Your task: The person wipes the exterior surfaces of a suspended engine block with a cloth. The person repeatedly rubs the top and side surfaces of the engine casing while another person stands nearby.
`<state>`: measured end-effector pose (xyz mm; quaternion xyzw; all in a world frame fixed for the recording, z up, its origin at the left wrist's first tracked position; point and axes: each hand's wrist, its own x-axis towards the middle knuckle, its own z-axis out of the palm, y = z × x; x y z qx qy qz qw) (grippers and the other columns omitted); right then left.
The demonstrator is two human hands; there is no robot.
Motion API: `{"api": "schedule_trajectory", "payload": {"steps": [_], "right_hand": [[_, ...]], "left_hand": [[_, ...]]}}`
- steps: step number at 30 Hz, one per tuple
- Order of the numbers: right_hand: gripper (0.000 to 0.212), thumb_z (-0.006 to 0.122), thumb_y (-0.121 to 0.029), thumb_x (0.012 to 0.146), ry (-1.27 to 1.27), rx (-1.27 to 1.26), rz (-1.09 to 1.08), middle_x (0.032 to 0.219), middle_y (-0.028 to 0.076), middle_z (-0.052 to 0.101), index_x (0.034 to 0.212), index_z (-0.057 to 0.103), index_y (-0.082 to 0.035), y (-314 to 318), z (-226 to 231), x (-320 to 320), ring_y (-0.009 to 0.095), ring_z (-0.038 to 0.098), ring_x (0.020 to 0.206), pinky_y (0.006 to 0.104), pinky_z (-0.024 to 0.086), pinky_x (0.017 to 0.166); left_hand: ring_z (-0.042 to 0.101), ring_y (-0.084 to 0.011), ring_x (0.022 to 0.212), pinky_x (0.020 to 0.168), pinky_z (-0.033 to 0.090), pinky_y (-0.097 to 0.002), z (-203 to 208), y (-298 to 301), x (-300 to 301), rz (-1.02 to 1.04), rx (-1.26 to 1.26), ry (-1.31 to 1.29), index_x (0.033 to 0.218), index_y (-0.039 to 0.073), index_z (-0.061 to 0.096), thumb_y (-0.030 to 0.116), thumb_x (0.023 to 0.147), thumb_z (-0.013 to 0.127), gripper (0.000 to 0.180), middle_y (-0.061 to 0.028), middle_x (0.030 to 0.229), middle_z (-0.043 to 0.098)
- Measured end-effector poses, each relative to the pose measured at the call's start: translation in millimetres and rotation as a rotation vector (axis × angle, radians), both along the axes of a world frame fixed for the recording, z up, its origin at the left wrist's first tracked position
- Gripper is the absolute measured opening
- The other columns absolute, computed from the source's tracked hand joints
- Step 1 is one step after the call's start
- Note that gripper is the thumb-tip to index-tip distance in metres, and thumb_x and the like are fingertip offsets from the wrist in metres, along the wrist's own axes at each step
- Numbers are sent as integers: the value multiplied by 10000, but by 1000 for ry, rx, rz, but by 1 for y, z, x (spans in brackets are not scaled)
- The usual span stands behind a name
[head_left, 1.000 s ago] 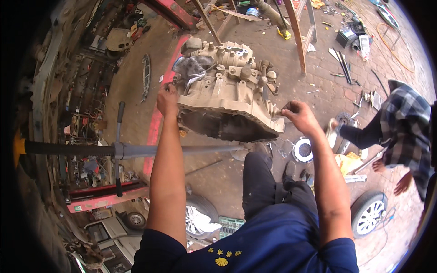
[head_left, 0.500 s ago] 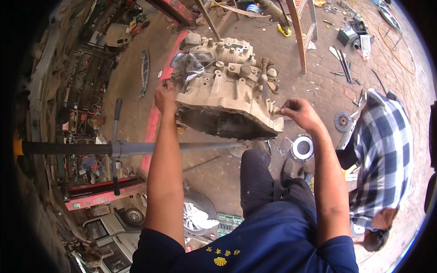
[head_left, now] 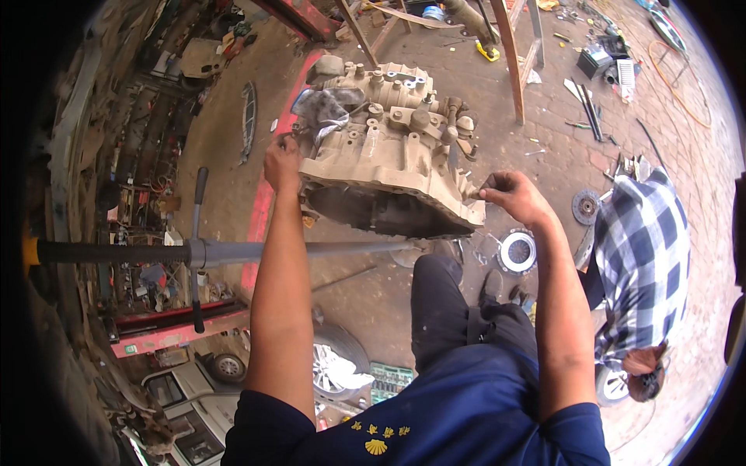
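Gearbox housing (head_left: pixel 381 151) ahead of person, between both hands; long axis seemingly runs away, open end facing person. Left hand (head_left: pixel 283 161) curled at left edge, right hand (head_left: pixel 514 197) curled at right flange corner; both equally near, grip firmness cannot tell. Versus one second ago: housing, hands barely shifted; co-worker (head_left: pixel 643 260) now bent over, closer in.

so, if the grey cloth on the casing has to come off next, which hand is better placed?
Likely the left hand: it's at the left side of the casing, near the grey cloth. The right hand is across, at the opposite side.
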<state>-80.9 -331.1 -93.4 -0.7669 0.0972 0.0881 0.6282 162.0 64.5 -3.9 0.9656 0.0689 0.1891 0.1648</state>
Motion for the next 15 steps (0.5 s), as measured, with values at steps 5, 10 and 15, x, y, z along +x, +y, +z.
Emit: {"api": "schedule_trajectory", "payload": {"steps": [5,10,15], "right_hand": [[226,736,-191,900,-95,-72,-197,770,84,657,916,688,29,16,-2,-1,143,548,732,347,472,702],[212,735,-195,895,-23,-56,-15,752,85,650,926,699,12,2,4,1,146,547,708,356,475,683],[194,723,-180,902,26,-21,74,739,84,652,929,699,11,-3,0,2,146,549,689,354,475,667]], "left_hand": [[674,-462,1012,868,530,-543,-2,-3,0,22,21,4,1083,152,766,422,909,511,410,-222,1056,727],[677,-469,992,866,531,-538,0,-4,-2,25,23,-15,1067,144,771,415,908,506,412,-221,1037,729],[672,-470,1002,867,530,-541,2,-2,-2,-2,27,-16,1065,139,771,415,905,508,413,-227,1043,727]]}}
